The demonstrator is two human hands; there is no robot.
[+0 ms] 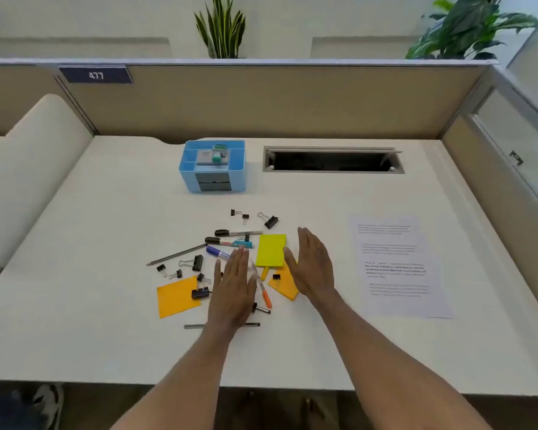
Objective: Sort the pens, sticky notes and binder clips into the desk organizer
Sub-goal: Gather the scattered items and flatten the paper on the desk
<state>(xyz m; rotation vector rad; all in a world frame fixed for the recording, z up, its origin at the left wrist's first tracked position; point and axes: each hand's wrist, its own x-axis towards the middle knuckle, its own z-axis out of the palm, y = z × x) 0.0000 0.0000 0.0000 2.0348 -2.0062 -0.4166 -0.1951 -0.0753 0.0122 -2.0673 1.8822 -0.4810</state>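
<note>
Pens (230,233), binder clips (271,221) and sticky notes (271,250) (yellow, orange) lie scattered on the table (106,305). The blue organizer (189,179) stands beyond them.

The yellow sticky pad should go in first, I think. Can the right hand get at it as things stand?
Probably yes. The right hand hovers open just beside the yellow sticky pad, thumb near its right edge; nothing lies on the pad or between them.
</note>
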